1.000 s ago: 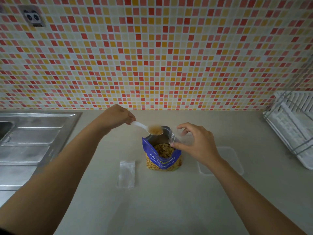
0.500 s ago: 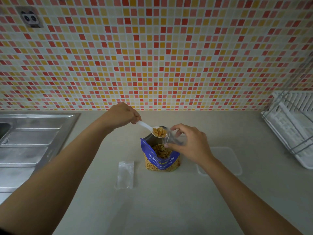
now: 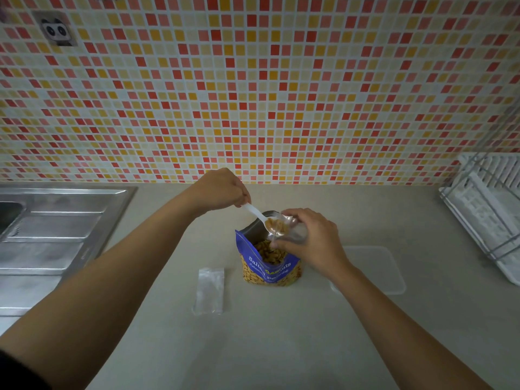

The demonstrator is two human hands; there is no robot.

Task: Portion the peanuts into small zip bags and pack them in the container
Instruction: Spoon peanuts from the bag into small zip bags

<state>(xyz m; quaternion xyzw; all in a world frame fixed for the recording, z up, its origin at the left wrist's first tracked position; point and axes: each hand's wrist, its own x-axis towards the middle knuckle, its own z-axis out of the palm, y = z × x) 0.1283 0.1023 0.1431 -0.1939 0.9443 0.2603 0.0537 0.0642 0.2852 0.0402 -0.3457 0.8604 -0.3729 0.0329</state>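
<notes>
A heap of tan peanuts sits in the bowl of a white plastic spoon, right at the mouth of a small clear zip bag. Both are held above an open blue foil pouch printed with salted peanuts. The spoon's bowl overlaps the bag's film (whether it is already inside the mouth or just against it cannot be told).

The left hand grips the spoon's handle, its fingers curled round it and its knuckles toward the wall. The right hand pinches the little bag between thumb and fingers, the mouth turned sideways toward the spoon. The pouch stands upright on the pale beige counter, and more nuts show inside it against the silver lining.

A flat clear plastic sleeve lies on the counter near the pouch's left side, not touching it. To the right, partly hidden by the right wrist, a clear rectangular plastic container with rounded corners rests on the counter.

Farther out, a stainless steel sink with a ridged drainboard fills the left edge. A white dish rack with a wire frame sits at the far right. Behind everything runs a mosaic tile wall in red, orange, yellow and white, with a panda sticker at its upper left.
</notes>
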